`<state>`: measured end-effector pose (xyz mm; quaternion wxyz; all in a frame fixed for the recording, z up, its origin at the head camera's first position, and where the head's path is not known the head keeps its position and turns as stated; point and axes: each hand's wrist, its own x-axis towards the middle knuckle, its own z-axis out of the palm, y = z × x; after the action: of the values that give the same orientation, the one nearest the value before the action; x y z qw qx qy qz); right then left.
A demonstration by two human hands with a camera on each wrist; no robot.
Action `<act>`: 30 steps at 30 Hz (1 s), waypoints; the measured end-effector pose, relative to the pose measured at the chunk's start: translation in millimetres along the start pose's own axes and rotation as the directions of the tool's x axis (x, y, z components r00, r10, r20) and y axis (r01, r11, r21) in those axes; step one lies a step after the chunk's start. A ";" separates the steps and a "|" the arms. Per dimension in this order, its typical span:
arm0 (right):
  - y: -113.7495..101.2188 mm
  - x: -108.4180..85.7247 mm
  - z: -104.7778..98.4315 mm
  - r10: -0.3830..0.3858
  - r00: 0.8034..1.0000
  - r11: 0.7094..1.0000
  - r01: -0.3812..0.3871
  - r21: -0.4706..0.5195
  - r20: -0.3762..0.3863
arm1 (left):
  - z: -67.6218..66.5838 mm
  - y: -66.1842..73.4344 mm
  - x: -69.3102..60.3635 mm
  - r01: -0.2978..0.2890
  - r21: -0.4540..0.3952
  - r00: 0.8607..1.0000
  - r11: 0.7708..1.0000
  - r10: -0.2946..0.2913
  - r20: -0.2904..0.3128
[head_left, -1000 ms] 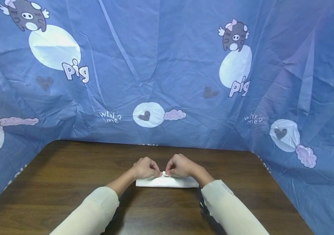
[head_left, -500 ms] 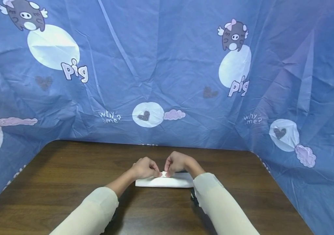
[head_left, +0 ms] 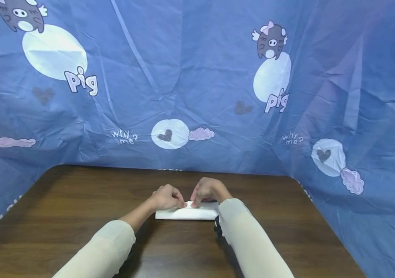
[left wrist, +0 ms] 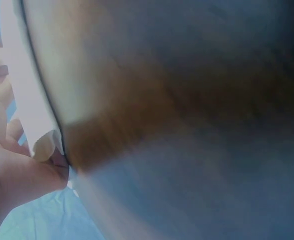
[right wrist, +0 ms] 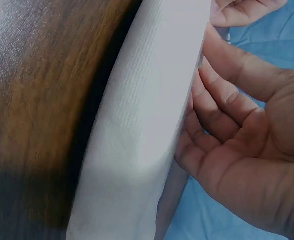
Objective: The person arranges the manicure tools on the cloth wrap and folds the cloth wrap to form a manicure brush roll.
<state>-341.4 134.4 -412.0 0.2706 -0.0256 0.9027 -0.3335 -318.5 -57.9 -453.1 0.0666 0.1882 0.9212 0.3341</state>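
Observation:
A long, flat-folded white cloth [head_left: 187, 214] with a soft, finely textured face lies crosswise on the wooden table. My left hand [head_left: 166, 197] pinches its far edge left of the middle. Just to the right, my right hand [head_left: 207, 189] pinches the same edge, thumb and fingertips close to the left ones. Between the two hands a small white tab [head_left: 189, 204] stands up. In the right wrist view the right hand [right wrist: 257, 130] has its fingers curled behind the cloth's edge. The left wrist view shows an open, curled end of the folded cloth [left wrist: 29, 85].
A brown wooden table [head_left: 89, 200] with rounded far corners spreads around the cloth. Behind and beside it hangs a blue printed curtain [head_left: 197, 85]. A dark device [head_left: 218, 227] sits under the right sleeve.
My right hand and forearm have shifted left and turned more upright, its fingertips nearer the tab. The left hand keeps its pinch. The head view has shifted slightly.

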 end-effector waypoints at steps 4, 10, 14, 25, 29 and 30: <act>-1.9 1.2 3.2 0.004 1.000 1.000 -0.003 -0.011 0.002 | 0.2 -3.3 -0.5 0.005 -0.011 1.000 1.000 -0.005 0.001; 5.1 0.8 -1.0 -0.025 0.999 0.999 0.026 -0.031 0.028 | 4.5 -2.3 -1.2 0.005 -0.021 1.000 1.000 -0.005 0.003; 15.8 1.9 -5.8 -0.109 0.993 0.994 0.110 -0.025 0.045 | 5.8 -1.4 -0.5 -0.017 -0.016 1.000 1.000 0.017 0.005; 32.4 -18.3 -29.5 -0.348 0.937 0.937 0.349 0.010 -0.025 | -10.7 -3.2 0.3 -0.069 -0.111 0.993 0.991 0.058 -0.104; 41.0 -42.0 -45.7 -0.412 0.908 0.911 0.409 -0.064 -0.069 | -20.0 3.1 -8.8 -0.092 -0.102 0.981 0.991 0.072 -0.180; 44.1 -47.9 -49.4 -0.429 0.900 0.901 0.421 -0.099 -0.076 | -22.3 4.1 -11.8 -0.096 -0.092 0.978 0.991 0.076 -0.196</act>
<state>-319.6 208.5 -385.4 0.1461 -0.2168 0.9000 -0.3488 -311.9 -72.8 -433.3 -0.0280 0.1913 0.8962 0.3994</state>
